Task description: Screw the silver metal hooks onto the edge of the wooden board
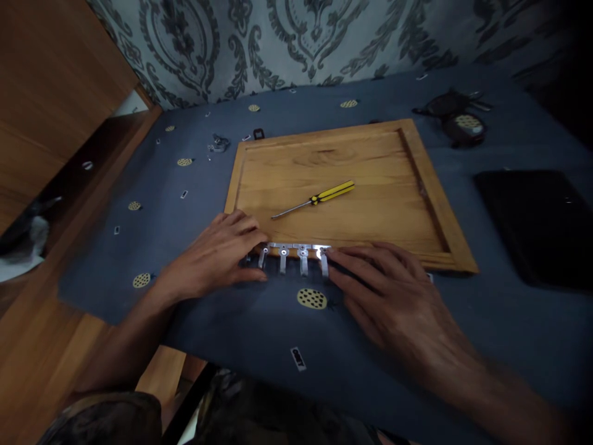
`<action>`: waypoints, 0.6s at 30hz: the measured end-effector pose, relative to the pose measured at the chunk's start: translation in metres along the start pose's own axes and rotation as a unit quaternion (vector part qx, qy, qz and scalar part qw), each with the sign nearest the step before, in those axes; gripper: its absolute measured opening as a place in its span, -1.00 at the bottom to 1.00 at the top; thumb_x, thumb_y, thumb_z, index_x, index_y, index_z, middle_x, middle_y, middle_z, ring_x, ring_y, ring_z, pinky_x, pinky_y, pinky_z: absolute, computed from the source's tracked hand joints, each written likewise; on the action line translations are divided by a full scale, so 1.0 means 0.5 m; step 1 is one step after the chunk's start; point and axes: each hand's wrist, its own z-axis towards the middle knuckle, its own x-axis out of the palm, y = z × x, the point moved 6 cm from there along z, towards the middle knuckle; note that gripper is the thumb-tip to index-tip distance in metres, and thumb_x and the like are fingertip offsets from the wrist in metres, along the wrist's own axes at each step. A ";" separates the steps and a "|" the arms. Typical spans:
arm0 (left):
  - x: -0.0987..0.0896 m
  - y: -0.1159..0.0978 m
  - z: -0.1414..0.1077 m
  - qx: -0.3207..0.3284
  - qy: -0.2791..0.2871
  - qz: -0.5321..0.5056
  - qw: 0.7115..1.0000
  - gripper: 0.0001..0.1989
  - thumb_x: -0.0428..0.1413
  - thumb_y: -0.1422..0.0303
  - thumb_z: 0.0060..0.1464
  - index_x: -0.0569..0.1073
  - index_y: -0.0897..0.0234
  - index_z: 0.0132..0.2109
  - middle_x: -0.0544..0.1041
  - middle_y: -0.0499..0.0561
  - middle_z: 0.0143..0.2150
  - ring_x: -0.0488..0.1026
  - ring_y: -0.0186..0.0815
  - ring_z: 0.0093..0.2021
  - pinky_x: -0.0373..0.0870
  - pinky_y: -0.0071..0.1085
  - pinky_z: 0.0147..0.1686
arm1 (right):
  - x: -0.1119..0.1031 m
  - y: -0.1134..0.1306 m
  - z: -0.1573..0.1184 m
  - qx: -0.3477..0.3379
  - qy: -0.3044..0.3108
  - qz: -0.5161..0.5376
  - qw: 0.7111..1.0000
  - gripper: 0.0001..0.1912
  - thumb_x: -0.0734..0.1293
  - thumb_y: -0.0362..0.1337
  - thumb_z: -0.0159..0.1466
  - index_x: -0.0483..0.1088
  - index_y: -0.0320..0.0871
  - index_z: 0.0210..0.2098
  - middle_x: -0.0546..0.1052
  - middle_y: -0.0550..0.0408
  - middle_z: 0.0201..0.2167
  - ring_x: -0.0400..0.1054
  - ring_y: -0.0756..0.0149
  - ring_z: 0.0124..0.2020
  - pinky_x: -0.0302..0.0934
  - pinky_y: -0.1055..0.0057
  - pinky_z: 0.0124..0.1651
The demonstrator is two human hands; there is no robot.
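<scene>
A shiny metal hook rail (302,250) with several hooks lies along the near edge of a wooden framed board (324,164). My left hand (217,253) is closed at the rail's left end, thumb below and fingers on the board's edge. At the right end, my right hand (393,284) has its fingertips against the last hook, fingers bent along the edge. What the undersides of the fingers touch is hidden. On the board lies a screwdriver (331,193) with a yellow and black handle, its tip pointing left.
A blue patterned cloth (222,352) covers the table. Small metal pieces (218,143) lie left of the board. A black flat object (540,228) is at the right, with a dark item (456,117) behind it. Wooden furniture (60,93) stands at the left.
</scene>
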 end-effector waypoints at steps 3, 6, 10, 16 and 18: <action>0.002 0.002 0.001 0.002 -0.008 0.003 1.000 -0.54 0.29 0.08 0.13 0.50 0.27 0.05 0.49 0.06 -0.01 0.37 -0.10 0.04 0.29 -0.16 -0.01 | 0.003 0.001 -0.002 0.011 -0.005 0.004 1.000 -0.72 0.19 -0.41 0.43 0.54 -0.18 -0.06 0.65 -0.04 -0.04 0.43 0.06 0.04 0.22 0.02 0.16; 0.003 0.001 0.002 -0.003 -0.007 0.002 1.000 -0.55 0.30 0.07 0.12 0.51 0.28 0.02 0.49 0.06 -0.02 0.37 -0.10 0.04 0.29 -0.18 -0.01 | 0.005 0.002 -0.003 0.019 -0.012 0.007 1.000 -0.72 0.19 -0.41 0.43 0.53 -0.18 -0.08 0.65 -0.04 -0.05 0.43 0.04 0.03 0.22 0.00 0.16; 0.001 -0.004 0.005 -0.015 0.000 0.004 1.000 -0.58 0.30 0.08 0.12 0.51 0.29 -0.01 0.50 0.07 -0.02 0.38 -0.09 0.06 0.29 -0.17 0.00 | 0.006 0.002 -0.002 0.019 -0.010 0.006 1.000 -0.74 0.20 -0.41 0.42 0.53 -0.18 -0.08 0.65 -0.04 -0.04 0.43 0.05 0.04 0.22 0.02 0.17; -0.003 0.000 0.005 -0.029 0.012 0.004 1.000 -0.48 0.32 0.01 0.06 0.49 0.27 0.03 0.52 0.09 0.01 0.39 -0.05 0.08 0.29 -0.14 0.03 | 0.005 0.002 -0.002 0.010 -0.010 0.003 1.000 -0.73 0.21 -0.42 0.41 0.54 -0.20 -0.08 0.65 -0.05 -0.03 0.43 0.05 0.03 0.21 0.01 0.16; -0.013 0.010 -0.004 -0.027 -0.005 -0.010 1.000 -0.37 0.33 -0.06 0.01 0.47 0.23 0.09 0.52 0.08 0.03 0.39 -0.04 0.10 0.29 -0.13 0.05 | 0.005 0.003 -0.002 0.003 -0.011 0.001 1.000 -0.73 0.20 -0.42 0.42 0.54 -0.20 -0.07 0.65 -0.05 -0.03 0.42 0.05 0.03 0.22 0.01 0.15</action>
